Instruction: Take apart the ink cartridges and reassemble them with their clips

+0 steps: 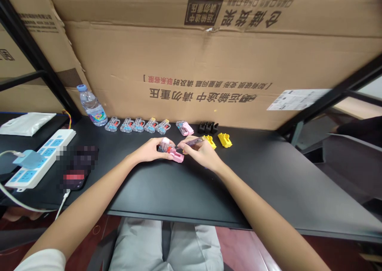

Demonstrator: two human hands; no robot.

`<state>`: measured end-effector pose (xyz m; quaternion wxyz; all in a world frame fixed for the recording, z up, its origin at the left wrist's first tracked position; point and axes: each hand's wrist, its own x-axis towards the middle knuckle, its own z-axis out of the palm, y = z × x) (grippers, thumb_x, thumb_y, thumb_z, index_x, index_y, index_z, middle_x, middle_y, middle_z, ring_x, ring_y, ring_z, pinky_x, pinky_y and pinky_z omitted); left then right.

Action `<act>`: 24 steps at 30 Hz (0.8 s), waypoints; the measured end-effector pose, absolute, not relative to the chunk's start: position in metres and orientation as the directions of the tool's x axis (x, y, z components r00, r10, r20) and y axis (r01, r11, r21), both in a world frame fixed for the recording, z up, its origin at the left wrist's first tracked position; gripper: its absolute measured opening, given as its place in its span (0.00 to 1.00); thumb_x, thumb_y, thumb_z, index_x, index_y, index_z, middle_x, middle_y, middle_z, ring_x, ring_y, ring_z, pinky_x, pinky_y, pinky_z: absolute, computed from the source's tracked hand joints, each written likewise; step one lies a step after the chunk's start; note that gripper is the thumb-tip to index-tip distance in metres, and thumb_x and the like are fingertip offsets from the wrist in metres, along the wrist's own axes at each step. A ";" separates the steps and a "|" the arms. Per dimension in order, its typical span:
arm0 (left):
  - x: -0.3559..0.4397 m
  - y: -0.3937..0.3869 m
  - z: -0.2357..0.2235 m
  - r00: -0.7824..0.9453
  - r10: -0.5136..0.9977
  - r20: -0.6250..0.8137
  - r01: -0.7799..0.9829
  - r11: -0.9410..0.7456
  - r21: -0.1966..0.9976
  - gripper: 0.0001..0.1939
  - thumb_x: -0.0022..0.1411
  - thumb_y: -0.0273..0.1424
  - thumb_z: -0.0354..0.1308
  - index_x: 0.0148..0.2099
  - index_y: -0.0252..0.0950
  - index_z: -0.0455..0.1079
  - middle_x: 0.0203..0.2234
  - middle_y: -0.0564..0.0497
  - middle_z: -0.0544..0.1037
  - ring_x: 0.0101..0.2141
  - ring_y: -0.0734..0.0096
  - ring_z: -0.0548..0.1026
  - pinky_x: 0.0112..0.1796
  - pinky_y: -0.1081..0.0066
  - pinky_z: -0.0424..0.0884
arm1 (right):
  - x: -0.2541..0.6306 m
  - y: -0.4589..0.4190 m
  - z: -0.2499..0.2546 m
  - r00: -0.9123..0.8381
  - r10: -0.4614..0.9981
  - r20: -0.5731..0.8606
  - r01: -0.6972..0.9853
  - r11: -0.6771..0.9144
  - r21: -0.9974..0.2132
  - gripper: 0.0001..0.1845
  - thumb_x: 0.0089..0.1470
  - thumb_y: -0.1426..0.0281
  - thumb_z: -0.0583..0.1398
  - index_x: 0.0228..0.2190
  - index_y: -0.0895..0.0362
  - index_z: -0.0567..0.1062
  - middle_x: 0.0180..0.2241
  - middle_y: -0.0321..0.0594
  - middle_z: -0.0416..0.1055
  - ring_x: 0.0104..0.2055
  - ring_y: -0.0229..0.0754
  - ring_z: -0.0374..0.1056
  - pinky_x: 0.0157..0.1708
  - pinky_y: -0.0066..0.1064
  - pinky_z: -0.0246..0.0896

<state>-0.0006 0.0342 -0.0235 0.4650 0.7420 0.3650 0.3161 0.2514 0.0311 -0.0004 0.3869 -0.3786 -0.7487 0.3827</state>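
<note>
Over the black table, my left hand (148, 150) grips a small pink-and-clear plastic device (176, 156) with red and blue parts inside, thumb along its near side. In my right hand (204, 155) is a slim dark pen-shaped tool (196, 141), pinched between the fingers. Its tip end is by the device; whether it touches is too small to tell. Beyond the hands lies a similar pink-and-clear device (185, 128). Left of that, several clear devices (139, 125) stand in a row. Behind my right hand is a yellow plastic part (211, 142), partly hidden, with another yellow part (225, 140) beside it.
Black parts (208, 127) sit against the cardboard (191, 60) at the back. A water bottle (93, 106) stands at the back left. Nearer on the left are a power strip (44, 159), a charging phone (80, 167) and a white packet (26, 123).
</note>
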 end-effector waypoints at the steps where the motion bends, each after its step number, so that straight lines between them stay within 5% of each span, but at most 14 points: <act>1: -0.001 0.034 -0.023 0.535 0.835 0.129 0.243 -0.298 0.923 0.26 0.57 0.45 0.76 0.52 0.35 0.80 0.43 0.47 0.85 0.44 0.61 0.82 0.49 0.66 0.74 | 0.250 0.031 -0.001 -0.398 0.876 0.273 0.271 0.396 -0.877 0.19 0.63 0.53 0.66 0.35 0.57 0.85 0.34 0.44 0.82 0.31 0.44 0.77 0.36 0.37 0.76; 6: 0.001 0.033 -0.020 0.542 0.830 0.127 0.251 -0.304 0.919 0.24 0.57 0.45 0.76 0.49 0.35 0.80 0.40 0.48 0.85 0.42 0.62 0.81 0.47 0.67 0.73 | 0.247 0.031 -0.005 -0.341 0.918 0.200 0.271 0.300 -0.914 0.23 0.60 0.48 0.67 0.31 0.56 0.84 0.23 0.40 0.79 0.26 0.46 0.76 0.33 0.37 0.75; 14: 0.002 0.032 -0.022 0.497 0.848 0.185 0.272 -0.355 0.895 0.28 0.53 0.44 0.79 0.52 0.36 0.80 0.50 0.44 0.84 0.48 0.58 0.80 0.52 0.64 0.72 | 0.249 0.033 -0.004 -0.173 0.955 0.240 0.284 0.282 -0.917 0.28 0.58 0.44 0.68 0.29 0.57 0.84 0.25 0.44 0.80 0.27 0.46 0.75 0.28 0.36 0.72; 24: -0.012 0.031 -0.008 0.632 0.774 0.034 0.282 -0.271 0.920 0.25 0.50 0.45 0.80 0.40 0.35 0.75 0.35 0.49 0.83 0.37 0.63 0.80 0.41 0.67 0.73 | 0.255 0.036 0.001 -0.218 0.926 0.309 0.241 0.358 -0.902 0.23 0.61 0.49 0.66 0.29 0.56 0.82 0.34 0.45 0.83 0.35 0.47 0.78 0.39 0.37 0.75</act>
